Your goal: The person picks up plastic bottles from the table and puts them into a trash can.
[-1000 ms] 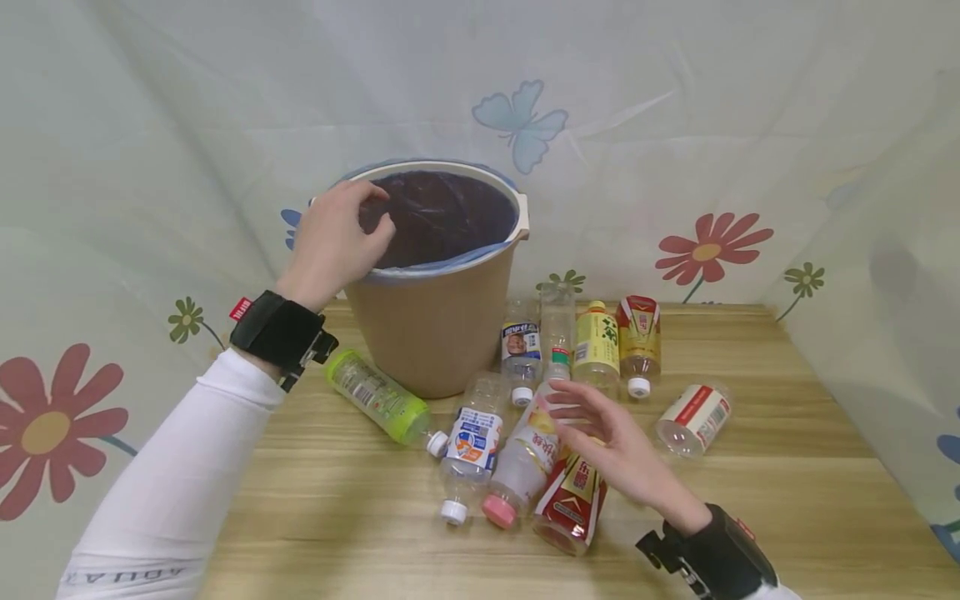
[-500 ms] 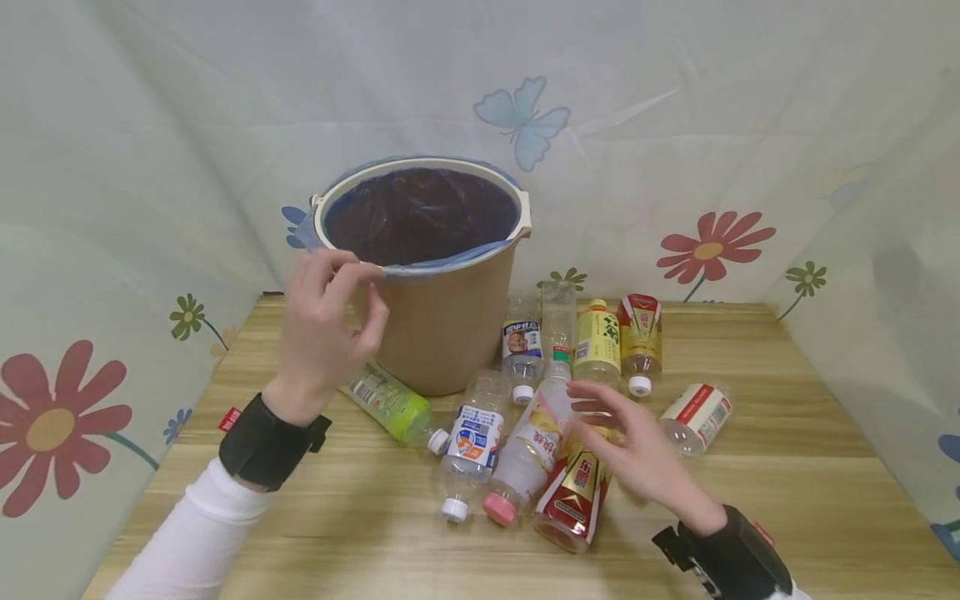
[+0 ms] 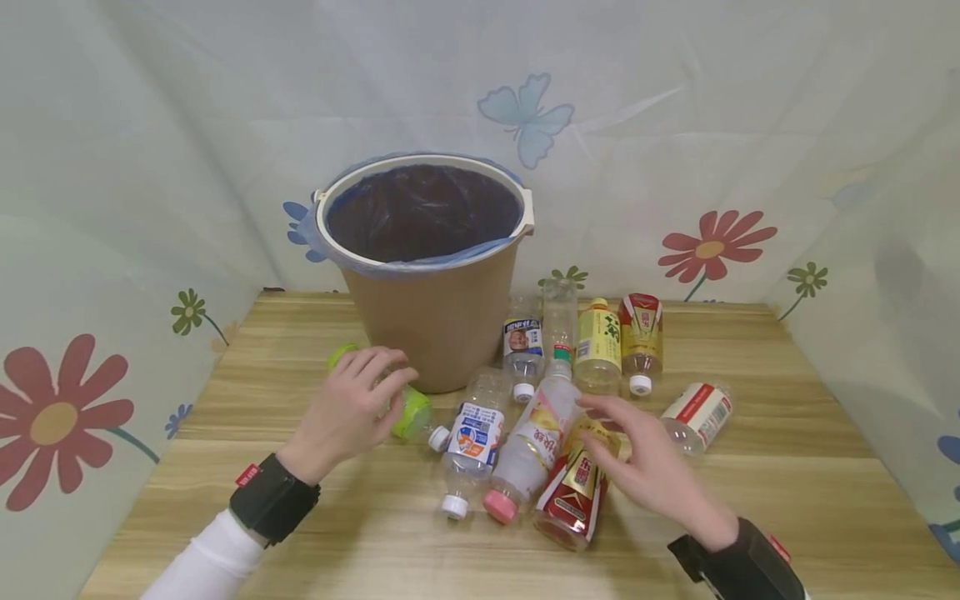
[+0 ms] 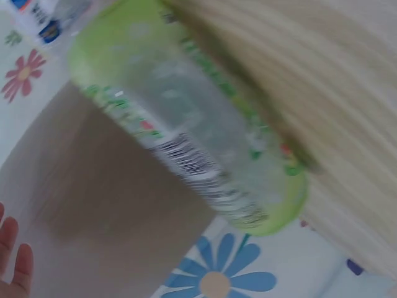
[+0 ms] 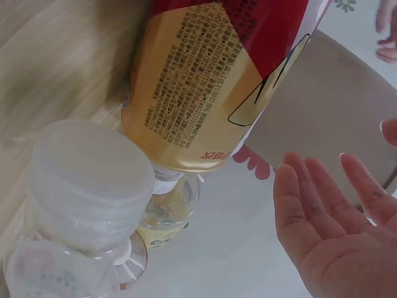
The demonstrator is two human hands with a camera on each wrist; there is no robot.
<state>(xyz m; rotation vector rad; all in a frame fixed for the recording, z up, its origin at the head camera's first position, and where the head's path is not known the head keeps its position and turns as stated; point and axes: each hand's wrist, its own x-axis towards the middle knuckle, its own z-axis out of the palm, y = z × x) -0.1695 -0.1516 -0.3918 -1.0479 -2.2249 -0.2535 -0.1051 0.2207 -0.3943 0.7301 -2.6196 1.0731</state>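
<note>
In the head view my left hand (image 3: 348, 412) is above a green-labelled plastic bottle (image 3: 414, 414), its fingers bent and hiding the bottle's middle. The left wrist view shows that bottle (image 4: 180, 118) lying on the table, with fingertips (image 4: 23, 267) apart from it at the lower left. My right hand (image 3: 663, 467) hovers beside a red-and-gold bottle (image 3: 573, 492), holding nothing. In the right wrist view its fingers (image 5: 298, 211) are spread near that bottle (image 5: 192, 87), with a gap between. A pink-capped bottle (image 3: 528, 450) and an orange-and-blue-labelled bottle (image 3: 474, 433) lie between the hands.
A brown bucket (image 3: 442, 325) lined with a thin bluish bag stands at the back. Right of it lie a blue-labelled bottle (image 3: 522, 342), a clear bottle (image 3: 559, 321), a yellow bottle (image 3: 598, 342) and another red-and-gold bottle (image 3: 641, 333). A red-and-white-labelled bottle (image 3: 697, 417) lies farther right.
My left hand has come down from the bucket's rim to the green-labelled bottle. My right hand has shifted slightly right. The bottles have stayed in place.
</note>
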